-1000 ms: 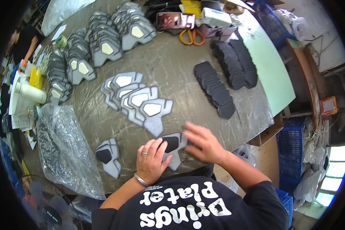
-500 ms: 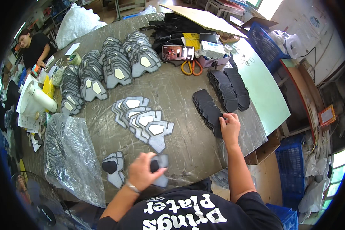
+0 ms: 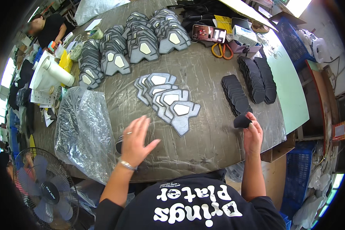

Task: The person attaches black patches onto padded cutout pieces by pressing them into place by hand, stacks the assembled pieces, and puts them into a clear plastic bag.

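Toward the worktop (image 3: 195, 157) front edge, the left hand (image 3: 136, 140) was spread, mostly hiding a dark piece (image 3: 119, 145); near the right edge, the right hand (image 3: 253, 135) pinched a black patch (image 3: 241, 122) beside a stack (image 3: 235, 94). Scissors (image 3: 222, 51) lay toward the far edge.

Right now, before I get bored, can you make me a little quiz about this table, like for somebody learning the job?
1. Which hand has a black piece in its fingers?
2. True or false: the scissors are closer to the phone than to the left hand.
3. How does the left hand look?
A) squeezed into a fist
B) spread open
C) wrapped around a bottle

Key:
1. The right hand.
2. True.
3. B.
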`<move>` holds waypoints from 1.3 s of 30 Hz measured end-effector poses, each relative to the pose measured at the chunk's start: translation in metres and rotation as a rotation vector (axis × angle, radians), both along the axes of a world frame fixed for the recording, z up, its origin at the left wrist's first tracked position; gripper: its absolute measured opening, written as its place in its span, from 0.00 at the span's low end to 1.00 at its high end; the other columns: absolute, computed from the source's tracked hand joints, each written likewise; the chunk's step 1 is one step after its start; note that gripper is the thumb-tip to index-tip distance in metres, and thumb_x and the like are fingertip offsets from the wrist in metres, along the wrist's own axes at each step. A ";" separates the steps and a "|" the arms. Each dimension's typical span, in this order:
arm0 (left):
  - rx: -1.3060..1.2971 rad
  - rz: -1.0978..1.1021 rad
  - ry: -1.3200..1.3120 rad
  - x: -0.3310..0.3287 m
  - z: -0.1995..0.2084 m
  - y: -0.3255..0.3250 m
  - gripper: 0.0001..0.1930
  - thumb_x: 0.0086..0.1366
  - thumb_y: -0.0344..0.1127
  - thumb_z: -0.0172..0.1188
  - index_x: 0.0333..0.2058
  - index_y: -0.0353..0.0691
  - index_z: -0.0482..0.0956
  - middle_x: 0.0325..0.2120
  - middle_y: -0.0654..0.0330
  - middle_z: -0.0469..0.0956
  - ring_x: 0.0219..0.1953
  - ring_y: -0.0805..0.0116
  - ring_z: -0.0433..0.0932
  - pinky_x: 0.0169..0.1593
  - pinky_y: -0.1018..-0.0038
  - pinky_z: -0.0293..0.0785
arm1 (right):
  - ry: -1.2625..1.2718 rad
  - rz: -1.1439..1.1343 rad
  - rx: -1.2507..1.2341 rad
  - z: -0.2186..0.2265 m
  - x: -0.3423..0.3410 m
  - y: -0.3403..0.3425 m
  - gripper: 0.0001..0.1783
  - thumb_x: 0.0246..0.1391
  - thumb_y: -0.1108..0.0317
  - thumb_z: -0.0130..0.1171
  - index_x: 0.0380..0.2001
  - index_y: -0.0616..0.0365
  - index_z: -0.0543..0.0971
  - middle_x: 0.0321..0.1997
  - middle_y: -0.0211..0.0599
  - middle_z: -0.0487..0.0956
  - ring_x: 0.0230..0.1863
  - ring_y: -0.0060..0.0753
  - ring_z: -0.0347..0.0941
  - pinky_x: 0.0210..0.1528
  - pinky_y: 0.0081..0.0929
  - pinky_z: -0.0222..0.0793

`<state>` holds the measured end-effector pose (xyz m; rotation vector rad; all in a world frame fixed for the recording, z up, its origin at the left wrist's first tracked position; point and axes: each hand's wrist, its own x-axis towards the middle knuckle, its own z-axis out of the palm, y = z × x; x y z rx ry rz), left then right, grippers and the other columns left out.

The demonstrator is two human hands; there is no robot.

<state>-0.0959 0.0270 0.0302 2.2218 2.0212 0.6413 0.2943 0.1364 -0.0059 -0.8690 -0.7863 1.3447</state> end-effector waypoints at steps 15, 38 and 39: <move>-0.014 -0.276 0.027 0.094 -0.040 0.018 0.36 0.60 0.55 0.62 0.58 0.33 0.70 0.58 0.49 0.70 0.64 0.52 0.63 0.65 0.56 0.58 | -0.050 0.230 -0.300 -0.001 -0.031 -0.032 0.03 0.60 0.69 0.60 0.35 0.53 0.76 0.33 0.23 0.78 0.31 0.17 0.74 0.34 0.21 0.72; 0.058 -0.090 -0.187 0.080 -0.048 -0.041 0.22 0.53 0.39 0.71 0.47 0.42 0.79 0.53 0.61 0.76 0.56 0.62 0.72 0.54 0.64 0.68 | -0.976 0.338 -0.057 0.007 -0.133 -0.043 0.11 0.50 0.70 0.71 0.28 0.64 0.78 0.23 0.33 0.80 0.22 0.19 0.74 0.27 0.20 0.71; 0.062 -0.078 -0.199 0.081 -0.049 -0.040 0.24 0.53 0.40 0.70 0.49 0.42 0.79 0.54 0.62 0.75 0.56 0.62 0.72 0.54 0.65 0.68 | -0.977 0.339 -0.058 0.007 -0.133 -0.043 0.11 0.50 0.70 0.71 0.28 0.64 0.78 0.23 0.33 0.80 0.22 0.19 0.74 0.27 0.20 0.71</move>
